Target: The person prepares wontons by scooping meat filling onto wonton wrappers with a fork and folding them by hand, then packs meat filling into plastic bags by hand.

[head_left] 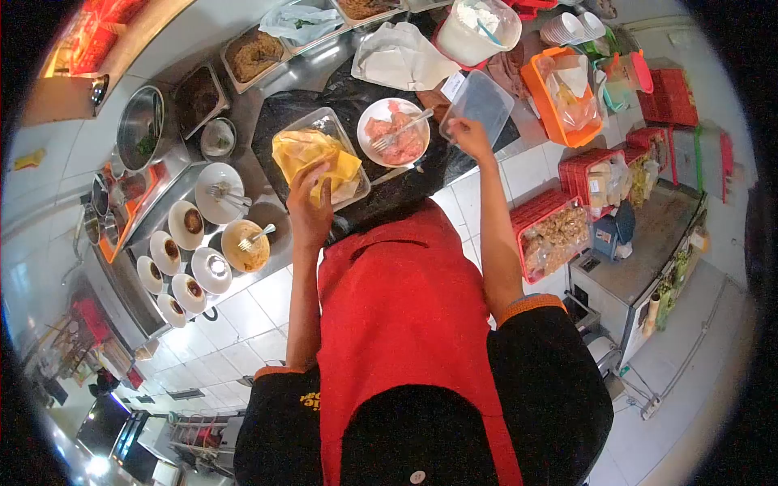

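Observation:
My left hand [312, 194] grips the near edge of a crumpled yellow wrapper [312, 152], which lies in a clear plastic container [354, 191]. What is under the wrapper is mostly hidden. My right hand [472, 139] holds a clear rectangular plastic lid [485, 101] by its near left edge. Between my hands stands a white bowl [366, 121] with raw pink minced meat [403, 147] and a fork [409, 128] lying across it. The container and the bowl rest on a black plastic sheet [267, 134].
Several white bowls [185, 225] with dark sauce stand at the left, beside a used bowl [243, 257] with a fork. Behind are metal trays [253, 57], a white plastic bag [401, 61] and a white tub [478, 36]. An orange basket [559, 101] and red crates [551, 235] stand at right.

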Available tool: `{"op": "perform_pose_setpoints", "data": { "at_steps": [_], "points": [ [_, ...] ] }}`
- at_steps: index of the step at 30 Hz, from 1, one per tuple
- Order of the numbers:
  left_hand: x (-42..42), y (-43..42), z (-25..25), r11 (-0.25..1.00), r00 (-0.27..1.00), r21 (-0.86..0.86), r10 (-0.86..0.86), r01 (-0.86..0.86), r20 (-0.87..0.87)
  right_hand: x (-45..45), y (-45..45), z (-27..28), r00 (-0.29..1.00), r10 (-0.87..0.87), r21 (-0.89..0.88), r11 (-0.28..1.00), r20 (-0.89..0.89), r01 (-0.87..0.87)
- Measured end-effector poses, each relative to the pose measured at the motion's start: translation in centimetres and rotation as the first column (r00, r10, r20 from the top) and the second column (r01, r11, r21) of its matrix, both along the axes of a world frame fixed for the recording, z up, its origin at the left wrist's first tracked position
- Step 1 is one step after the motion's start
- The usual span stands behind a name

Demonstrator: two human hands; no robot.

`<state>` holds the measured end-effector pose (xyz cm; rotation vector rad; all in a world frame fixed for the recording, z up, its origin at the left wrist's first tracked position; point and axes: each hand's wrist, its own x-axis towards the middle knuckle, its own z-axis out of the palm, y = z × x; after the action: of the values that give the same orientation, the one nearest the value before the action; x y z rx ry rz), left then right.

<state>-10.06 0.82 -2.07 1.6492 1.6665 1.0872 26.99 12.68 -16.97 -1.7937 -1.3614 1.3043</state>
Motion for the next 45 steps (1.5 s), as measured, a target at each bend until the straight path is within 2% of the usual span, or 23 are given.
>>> {"op": "perform_pose_setpoints", "data": {
  "at_steps": [2, 6, 8, 9, 11, 12, 14, 17, 21, 23, 24, 25, 27, 28, 30, 31, 32, 34, 35, 37, 41, 43, 45],
  "points": [
    [0.1, -0.1, 0.3, 0.999, 1.0, -0.05, 0.016, -0.016, 0.004, 2.4, 1.0, -1.4, 0.999, 0.026, 0.081, 0.996, 0.04, -0.029],
    [1.2, 0.6, -0.2, 0.986, 0.998, -0.159, 0.05, -0.045, 0.024, 3.7, 2.7, 0.3, 0.999, 0.012, 0.078, 0.997, 0.047, -0.015],
    [2.4, 1.4, 0.1, 0.99, 1.0, -0.136, 0.03, -0.029, 0.003, 3.8, 3.2, 1.4, 0.971, -0.039, 0.237, 0.971, 0.236, -0.019],
    [3.1, 1.8, 0.2, 0.994, 1.0, -0.11, 0.014, -0.015, -0.016, 3.7, 3.3, 2.3, 0.969, -0.054, 0.242, 0.97, 0.242, -0.006],
    [4.3, 2.4, 0.0, 0.997, 0.999, -0.059, -0.043, 0.042, -0.02, 3.4, 2.6, 4.0, 0.999, -0.028, 0.365, 0.931, 0.036, 0.013],
    [5.1, 2.7, 0.6, 0.995, 0.999, -0.091, -0.051, 0.05, -0.014, 3.2, 2.0, 4.2, 0.998, -0.016, 0.358, 0.934, 0.057, -0.005],
    [6.9, 3.5, 2.4, 0.981, 0.995, -0.168, -0.092, 0.099, 0.05, 3.3, -0.2, 4.1, 0.994, 0.044, 0.307, 0.949, 0.1, -0.073],
    [9.3, 4.4, 0.2, 0.971, 0.974, -0.123, -0.192, 0.206, 0.117, 4.8, -4.6, 4.8, 0.981, 0.181, 0.163, 0.968, 0.069, -0.19],
    [13.2, 7.1, -2.4, 0.922, 0.92, -0.063, -0.374, 0.382, 0.115, 10.1, -11.5, 6.6, 0.993, 0.033, 0.038, 0.999, 0.109, -0.038],
    [16.1, 8.2, -1.0, 0.909, 0.909, -0.029, -0.412, 0.415, 0.068, 14.3, -14.5, 6.4, 0.987, -0.043, -0.061, 0.997, 0.157, 0.053],
    [17.6, 9.1, -0.6, 0.88, 0.88, -0.056, -0.465, 0.471, 0.096, 15.9, -14.6, 8.3, 0.99, -0.085, -0.194, 0.975, 0.109, 0.105],
    [19.1, 9.9, -0.3, 0.849, 0.851, -0.081, -0.512, 0.522, 0.121, 17.3, -14.1, 8.8, 0.992, -0.073, -0.183, 0.979, 0.1, 0.09],
    [22.3, 11.1, 0.1, 0.873, 0.876, -0.078, -0.482, 0.482, 0.012, 19.8, -11.9, 8.6, 0.951, -0.146, -0.007, 0.988, 0.274, 0.154],
    [24.1, 11.9, 0.7, 0.869, 0.869, 0.023, -0.494, 0.495, -0.044, 20.3, -9.4, 8.4, 0.965, -0.102, 0.229, 0.972, 0.243, 0.046],
    [27.4, 12.9, 0.5, 0.859, 0.865, 0.107, -0.495, 0.501, -0.079, 19.5, -2.9, 8.1, 0.989, -0.093, 0.322, 0.945, 0.115, 0.051],
    [28.9, 13.0, 0.3, 0.869, 0.874, 0.1, -0.477, 0.485, -0.094, 19.7, 0.8, 5.8, 0.974, 0.028, 0.511, 0.848, 0.226, -0.143],
    [30.6, 13.2, 0.2, 0.883, 0.881, 0.025, -0.466, 0.469, -0.088, 18.4, 3.9, 6.4, 0.985, 0.042, 0.48, 0.869, 0.17, -0.119],
    [33.6, 13.6, -1.5, 0.902, 0.9, -0.018, -0.431, 0.43, -0.072, 16.7, 10.0, 5.2, 0.883, -0.019, 0.573, 0.767, 0.47, -0.288],
    [35.1, 13.2, -1.8, 0.907, 0.903, -0.031, -0.421, 0.42, -0.087, 16.4, 12.1, 3.6, 0.892, -0.007, 0.574, 0.767, 0.453, -0.285],
    [37.7, 12.8, -1.8, 0.941, 0.93, -0.112, -0.335, 0.321, -0.15, 15.9, 15.2, -0.6, 0.693, -0.103, 0.409, 0.865, 0.713, -0.292],
    [40.5, 11.5, -2.6, 0.96, 0.967, -0.192, -0.227, 0.203, -0.112, 16.3, 15.4, -2.9, 0.717, -0.272, 0.593, 0.768, 0.642, -0.239],
    [41.2, 11.6, -2.8, 0.959, 0.965, -0.212, -0.221, 0.189, -0.138, 16.1, 15.7, -3.9, 0.948, -0.213, 0.573, 0.818, 0.236, 0.041],
    [41.2, 11.7, -3.6, 0.929, 0.985, -0.334, -0.172, 0.162, 0.0, 16.1, 16.0, -4.5, 0.86, -0.234, 0.619, 0.777, 0.454, -0.115]
  ]
}}
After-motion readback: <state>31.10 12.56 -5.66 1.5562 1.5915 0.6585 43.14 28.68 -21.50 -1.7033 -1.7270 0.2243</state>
